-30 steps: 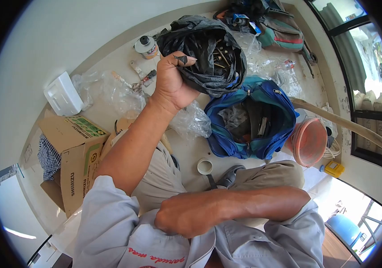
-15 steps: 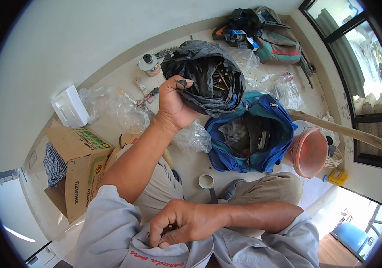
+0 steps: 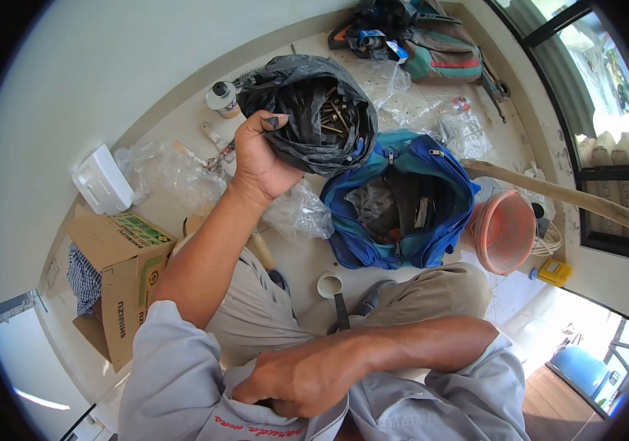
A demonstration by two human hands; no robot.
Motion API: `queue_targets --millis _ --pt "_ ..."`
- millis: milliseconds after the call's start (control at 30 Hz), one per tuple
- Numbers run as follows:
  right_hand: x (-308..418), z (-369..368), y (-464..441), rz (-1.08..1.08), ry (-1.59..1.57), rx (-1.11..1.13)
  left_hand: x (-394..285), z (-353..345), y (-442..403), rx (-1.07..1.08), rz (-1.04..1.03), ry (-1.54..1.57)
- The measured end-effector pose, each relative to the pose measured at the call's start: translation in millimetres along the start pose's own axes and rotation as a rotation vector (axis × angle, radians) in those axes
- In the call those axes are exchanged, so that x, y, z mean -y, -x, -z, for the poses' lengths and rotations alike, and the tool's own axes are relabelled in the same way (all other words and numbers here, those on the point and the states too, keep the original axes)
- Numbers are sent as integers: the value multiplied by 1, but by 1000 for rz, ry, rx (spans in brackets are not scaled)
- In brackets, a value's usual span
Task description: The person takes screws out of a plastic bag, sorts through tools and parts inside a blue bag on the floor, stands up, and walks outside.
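Note:
My left hand (image 3: 266, 158) holds up a black plastic bag (image 3: 296, 151) by its near side, thumb over the rim. Inside the bag's open mouth lie several brass-coloured screws or bolts (image 3: 335, 116), too small to name surely. My right hand (image 3: 296, 378) is bent across my chest at the pocket of my grey shirt (image 3: 255, 411); its fingers are tucked into the cloth and hidden. Below and right of the bag, a blue tool bag (image 3: 402, 257) sits unzipped on the floor with dark things and clear plastic inside.
An orange bucket (image 3: 505, 231) stands right of the tool bag, under a wooden handle (image 3: 557, 194). At left are a cardboard box (image 3: 130, 294) and a white container (image 3: 102, 180). A tape roll (image 3: 330, 285) lies between my feet. A backpack (image 3: 443, 55) rests against the far wall.
My right hand has moved down, and its fingers have gone from the pocket's edge into the cloth. The view has shifted slightly; my left hand still holds the black bag.

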State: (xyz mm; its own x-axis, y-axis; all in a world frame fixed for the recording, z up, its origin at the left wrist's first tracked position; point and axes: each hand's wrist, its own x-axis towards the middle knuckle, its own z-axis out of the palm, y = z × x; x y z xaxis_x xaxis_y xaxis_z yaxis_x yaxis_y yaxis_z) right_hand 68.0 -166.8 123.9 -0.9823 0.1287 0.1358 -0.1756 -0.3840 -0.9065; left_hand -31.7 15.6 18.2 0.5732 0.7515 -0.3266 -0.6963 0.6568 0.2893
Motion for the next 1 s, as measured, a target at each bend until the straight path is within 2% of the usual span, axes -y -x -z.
queue_targets --millis 167,267,367,467,567,667,767,867,1000 --pt "-1 -2 2 87 31 -58 3 5 -4 -33 -10 10" --pt "15 -2 7 -108 368 -28 5 0 -4 -19 -3 -4" --pt "21 -21 4 -145 703 -52 3 6 -5 -22 8 -24" --pt "15 -37 3 -165 684 -263 4 8 -6 -12 34 -34" --pt "17 -37 5 -126 624 -381 6 7 -7 -29 25 -42" --pt "16 -24 4 -51 603 -287 7 4 -8 -27 18 -44" --pt "21 -16 -1 -113 449 -233 8 2 -6 -29 45 -52" --pt "11 -16 1 71 310 -245 9 1 -6 -37 43 -50" --pt "12 -20 -3 -46 447 -237 8 0 -5 -40 31 -49"
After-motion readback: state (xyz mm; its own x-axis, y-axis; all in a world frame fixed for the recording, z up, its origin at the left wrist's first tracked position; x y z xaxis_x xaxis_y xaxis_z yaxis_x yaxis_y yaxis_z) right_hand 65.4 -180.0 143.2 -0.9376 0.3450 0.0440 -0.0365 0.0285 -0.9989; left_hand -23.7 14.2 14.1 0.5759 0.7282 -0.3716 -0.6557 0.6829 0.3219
